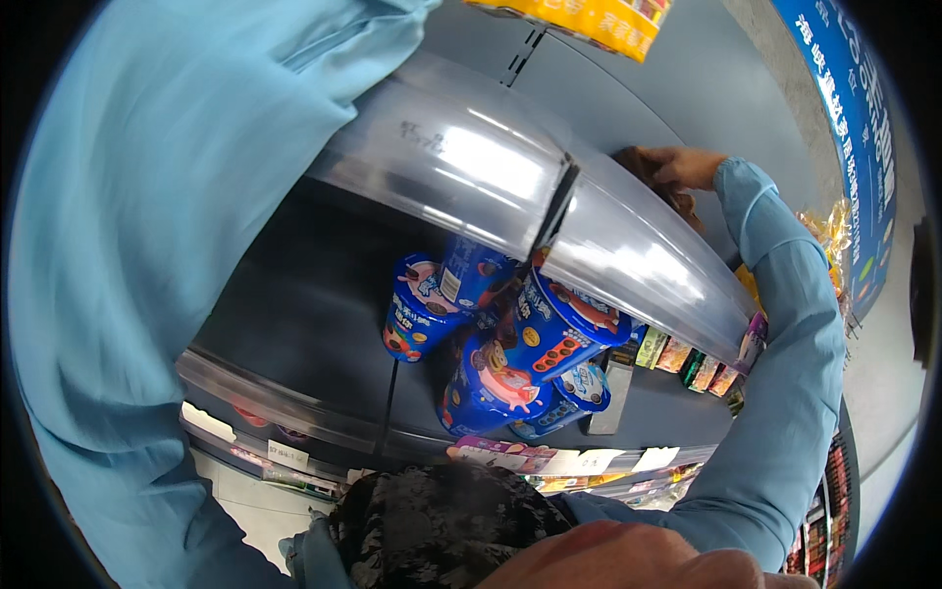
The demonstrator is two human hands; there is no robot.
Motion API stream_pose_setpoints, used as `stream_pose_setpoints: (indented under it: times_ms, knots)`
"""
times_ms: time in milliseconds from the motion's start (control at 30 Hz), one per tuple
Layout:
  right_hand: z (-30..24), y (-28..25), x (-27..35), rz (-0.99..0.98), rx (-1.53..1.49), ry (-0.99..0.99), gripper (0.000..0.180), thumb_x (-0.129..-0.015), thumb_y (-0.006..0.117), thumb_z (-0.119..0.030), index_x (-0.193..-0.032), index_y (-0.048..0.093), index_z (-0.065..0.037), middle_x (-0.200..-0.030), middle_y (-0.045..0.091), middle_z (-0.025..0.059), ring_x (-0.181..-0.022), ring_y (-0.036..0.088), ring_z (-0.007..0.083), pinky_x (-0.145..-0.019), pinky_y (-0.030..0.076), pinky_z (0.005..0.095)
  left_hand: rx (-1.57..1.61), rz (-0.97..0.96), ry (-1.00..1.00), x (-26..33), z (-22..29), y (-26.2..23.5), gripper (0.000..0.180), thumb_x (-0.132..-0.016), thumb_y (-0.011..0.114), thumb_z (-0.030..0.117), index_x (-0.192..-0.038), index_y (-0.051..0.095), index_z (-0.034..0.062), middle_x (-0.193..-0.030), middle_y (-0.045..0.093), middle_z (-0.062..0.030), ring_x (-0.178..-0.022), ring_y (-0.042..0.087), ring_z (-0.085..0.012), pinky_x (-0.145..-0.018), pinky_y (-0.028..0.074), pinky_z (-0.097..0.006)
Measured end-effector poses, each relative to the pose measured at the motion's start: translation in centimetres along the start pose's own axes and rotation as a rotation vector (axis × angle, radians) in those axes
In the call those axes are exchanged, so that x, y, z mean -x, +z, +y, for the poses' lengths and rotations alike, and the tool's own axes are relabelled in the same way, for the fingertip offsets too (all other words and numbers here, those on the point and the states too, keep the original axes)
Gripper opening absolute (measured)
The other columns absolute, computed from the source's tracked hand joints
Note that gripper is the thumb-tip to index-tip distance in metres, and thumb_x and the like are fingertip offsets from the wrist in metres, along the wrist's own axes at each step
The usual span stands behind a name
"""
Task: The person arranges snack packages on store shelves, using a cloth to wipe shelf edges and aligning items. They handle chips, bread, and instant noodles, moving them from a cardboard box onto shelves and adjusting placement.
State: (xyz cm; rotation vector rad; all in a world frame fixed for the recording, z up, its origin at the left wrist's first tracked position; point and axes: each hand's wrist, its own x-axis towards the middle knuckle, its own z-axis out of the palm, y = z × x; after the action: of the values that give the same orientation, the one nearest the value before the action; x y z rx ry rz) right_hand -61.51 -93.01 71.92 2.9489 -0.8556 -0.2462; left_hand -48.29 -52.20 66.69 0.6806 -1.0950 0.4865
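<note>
My right hand (691, 168) reaches onto the upper grey shelf, behind its clear plastic front guard. Its fingers are closed around a crumpled dark-brown cloth (645, 163), and more of the brown material hangs below the hand. My left arm (196, 167), in a light blue sleeve, stretches toward the top left; the hand itself lies outside the picture. A clear guard (471, 147) runs along the shelf edge between the two arms. On the shelf below stand several blue snack tubs (554, 319), some tilted or lying against each other.
A yellow package (599, 22) sits at the top of the upper shelf. Small colourful packets (687, 363) line the lower shelf beside my right arm. White price tags (589, 461) run along the lower shelf edge. A blue sign (844, 118) stands at the far right.
</note>
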Motion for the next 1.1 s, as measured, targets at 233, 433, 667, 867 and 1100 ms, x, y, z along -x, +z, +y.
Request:
stream_pose_setpoints:
  times_ms: [233, 433, 667, 867, 1100]
  knots:
    - [-12.4, -0.3, -0.3, 0.146, 0.037, -0.279, 0.063, -0.101, 0.048, -0.018, -0.162, 0.037, -0.022, -0.089, 0.06, 0.0063, -0.082, 0.056, 0.0155, -0.088, 0.047, 0.0365, -0.125, 0.082, 0.003, 0.1, 1.2, -0.2, 0.038, -0.089, 0.072, 0.014, -0.114, 0.067, -0.0145, -0.102, 0.075, -0.0218, -0.087, 0.076, -0.0252, -0.074, 0.061, -0.034]
    - [-20.0, -0.9, 3.1, 0.147, 0.105, -0.586, 0.056, -0.103, 0.05, -0.018, -0.158, 0.044, -0.024, -0.13, 0.067, 0.0109, -0.1, 0.065, 0.0197, -0.104, 0.049, 0.0387, -0.005, 0.017, 0.114, -0.5, -0.8, -0.9, 0.035, -0.09, 0.07, 0.011, -0.115, 0.066, -0.0134, -0.102, 0.075, -0.0202, -0.086, 0.076, -0.0243, -0.074, 0.061, -0.034]
    - [-19.4, -1.0, 9.8, -0.115, -0.31, -0.743, 0.036, -0.095, 0.068, -0.009, -0.13, 0.063, -0.008, -0.102, 0.068, 0.0036, -0.09, 0.063, 0.0148, -0.083, 0.052, 0.0292, 0.069, 0.034, -0.046, -1.6, -0.5, -0.5, 0.032, -0.096, 0.061, 0.004, -0.123, 0.058, -0.0125, -0.103, 0.075, -0.0188, -0.087, 0.076, -0.0243, -0.076, 0.063, -0.035]
    - [-14.2, -0.4, 16.4, -0.249, -0.391, -0.73, 0.03, -0.1, 0.068, -0.01, -0.128, 0.063, -0.005, -0.104, 0.067, 0.001, -0.088, 0.06, 0.0102, -0.075, 0.05, 0.0264, 0.115, -0.064, 0.05, -1.7, -2.4, -1.6, 0.038, -0.094, 0.06, 0.004, -0.13, 0.057, -0.007, -0.111, 0.072, -0.017, -0.096, 0.074, -0.0253, -0.085, 0.062, -0.037]
    - [-5.8, 2.4, 20.8, 0.137, -0.087, -0.365, 0.034, -0.087, 0.066, 0.006, -0.119, 0.067, -0.004, -0.101, 0.072, 0.0044, -0.091, 0.066, 0.0104, -0.08, 0.054, 0.0261, 0.046, -0.087, 0.034, -1.2, -2.3, -0.8, 0.037, -0.092, 0.063, 0.006, -0.128, 0.06, -0.0041, -0.109, 0.072, -0.0122, -0.094, 0.072, -0.0225, -0.085, 0.06, -0.036]
